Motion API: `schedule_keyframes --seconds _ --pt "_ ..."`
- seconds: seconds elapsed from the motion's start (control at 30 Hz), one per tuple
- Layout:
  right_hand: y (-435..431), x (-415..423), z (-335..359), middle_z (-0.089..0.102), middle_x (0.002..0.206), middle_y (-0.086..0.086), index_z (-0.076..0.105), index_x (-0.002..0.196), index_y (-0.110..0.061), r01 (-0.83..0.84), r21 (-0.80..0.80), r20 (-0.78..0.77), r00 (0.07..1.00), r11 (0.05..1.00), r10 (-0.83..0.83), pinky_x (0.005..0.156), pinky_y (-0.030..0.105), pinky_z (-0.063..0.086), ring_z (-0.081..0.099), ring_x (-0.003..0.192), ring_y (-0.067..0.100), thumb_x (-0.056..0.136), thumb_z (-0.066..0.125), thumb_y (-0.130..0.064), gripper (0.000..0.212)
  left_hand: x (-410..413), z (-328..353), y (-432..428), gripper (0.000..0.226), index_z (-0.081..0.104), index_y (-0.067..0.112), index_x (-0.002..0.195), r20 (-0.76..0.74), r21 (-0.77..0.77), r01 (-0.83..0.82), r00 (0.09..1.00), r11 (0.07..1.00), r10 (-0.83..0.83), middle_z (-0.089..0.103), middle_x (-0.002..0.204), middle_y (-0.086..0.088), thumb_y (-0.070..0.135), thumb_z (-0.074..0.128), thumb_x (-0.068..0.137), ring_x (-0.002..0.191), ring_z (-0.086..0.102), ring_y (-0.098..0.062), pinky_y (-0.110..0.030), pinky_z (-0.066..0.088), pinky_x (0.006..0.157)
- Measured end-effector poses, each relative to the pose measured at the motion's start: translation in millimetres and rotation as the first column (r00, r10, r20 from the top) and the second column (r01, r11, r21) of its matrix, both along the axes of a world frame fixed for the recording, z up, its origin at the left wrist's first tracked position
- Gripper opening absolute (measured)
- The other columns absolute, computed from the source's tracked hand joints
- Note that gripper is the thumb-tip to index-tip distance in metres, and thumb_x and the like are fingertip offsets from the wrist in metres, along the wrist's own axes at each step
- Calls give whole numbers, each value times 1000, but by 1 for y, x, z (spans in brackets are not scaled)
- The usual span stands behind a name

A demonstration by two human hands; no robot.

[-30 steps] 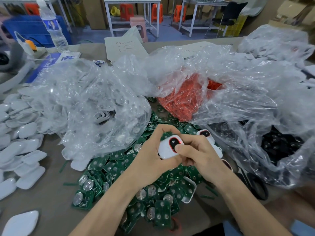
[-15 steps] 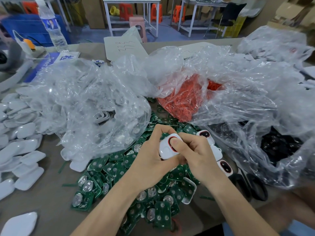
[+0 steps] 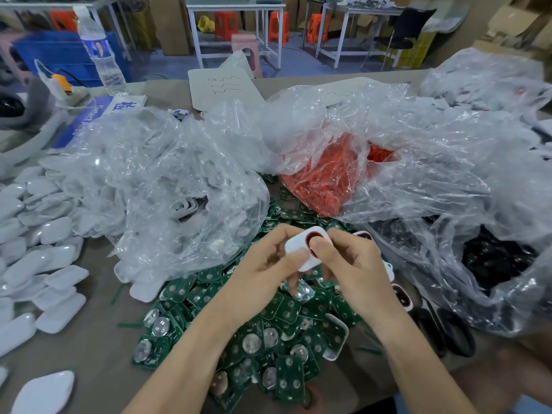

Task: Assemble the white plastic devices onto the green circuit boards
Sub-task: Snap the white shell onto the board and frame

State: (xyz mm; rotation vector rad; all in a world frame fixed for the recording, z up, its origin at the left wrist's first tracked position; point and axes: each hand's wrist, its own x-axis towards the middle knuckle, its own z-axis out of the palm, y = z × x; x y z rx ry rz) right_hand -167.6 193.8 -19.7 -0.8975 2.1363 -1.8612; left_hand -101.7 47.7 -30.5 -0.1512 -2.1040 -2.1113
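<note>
- A white plastic device (image 3: 304,249) is held just above the centre of the frame, lifted clear of the counter (image 3: 89,333), and is gripped from both sides.
- The grip of the left hand (image 3: 263,264) is closed on the device's left edge, with the thumb laid against its side.
- The grip of the right hand (image 3: 355,270) is likewise closed on the device. Its thumb is pressed over the red-ringed button on the face, where a small red glow is seen.
- The green circuit boards (image 3: 286,318) are heaped loose on the counter directly below the hands, many with a coin cell facing up. Whether a board is already seated inside the held device cannot be told.
- The step is judged to be the pressing-together or testing of one unit.
- If thumb pressure is applied off-centre, the shell could be closed askew and a board inside pinched or cracked.
- If the device is let slip, it would be dropped into the heap, where it could be scratched and boards could be scattered.
- A clear plastic bag (image 3: 167,189) at centre left is draped over the far side of the heap, so boards could be hidden beneath it or loose film caught in a seam.
- Finished devices (image 3: 401,297) are laid just right of the hands, near an empty white shell (image 3: 331,355) at lower centre, so completed and uncompleted parts could be mixed.
</note>
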Motion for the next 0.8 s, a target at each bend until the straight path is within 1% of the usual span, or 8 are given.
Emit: schedule_keyframes --seconds 0.1,0.2,0.37,0.47,0.57,0.7,0.73,0.8 --pt "1 3 -1 45 48 -8 61 70 -7 16 -7 16 1000 1000 -16 47 19 29 37 46 7 80 56 -54 49 0 1 0 17 59 6 101 2 0 -4 1000 1000 4 62 72 6 19 52 93 54 52 -14 -27 49 59" --pt "2 4 -3 44 51 -1 59 68 -11 23 6 -5 1000 1000 -23 48 26 29 37 49 11 79 57 -55 45 0 0 2 17 58 3 100 -20 -22 -17 1000 1000 17 62 71 5 18 51 93 53 51 -12 -26 47 58" --pt "3 6 -2 61 59 -12 62 80 -13 -46 -84 13 999 995 47 49 10 38 52 48 1 86 66 -30 18 -1 -1 5 19 60 9 107 -37 -1 -63 997 998 63 65 76 9 19 51 94 60 58 -9 -24 51 62" --pt "3 5 -2 60 59 -12 64 79 -19 -14 -68 -3 1000 998 14 49 12 38 50 48 2 86 64 -31 14 -1 -1 5 22 61 11 111 -6 27 -49 999 998 49 67 80 8 17 52 92 64 61 -11 -25 52 66" --pt "3 5 -3 50 56 -8 62 76 -22 18 -4 -35 999 1000 -18 48 22 32 40 49 7 83 60 -44 23 0 -2 5 17 61 12 105 -24 -9 -73 997 997 72 65 76 8 16 51 92 62 60 -12 -27 51 64" --pt "4 3 -4 50 59 10 62 75 -7 75 -9 -123 990 997 -76 48 37 33 41 52 24 82 55 -43 38 0 -3 9 13 60 10 106 -25 -19 -49 999 999 49 66 78 9 14 53 96 65 61 -10 -22 51 66" --pt "4 2 -4 51 58 10 62 74 -4 93 -16 -138 986 996 -95 47 37 34 41 51 24 81 55 -42 40 0 -3 10 14 60 9 109 -24 -4 -35 999 999 35 67 81 9 12 53 97 68 63 -9 -21 52 67" --pt "2 3 -4 52 54 -1 61 72 -6 99 -32 -143 984 995 -103 46 24 33 41 47 9 82 56 -41 37 0 -3 11 19 59 11 114 -23 43 -29 999 999 30 68 86 6 11 55 96 71 65 -11 -22 54 70"
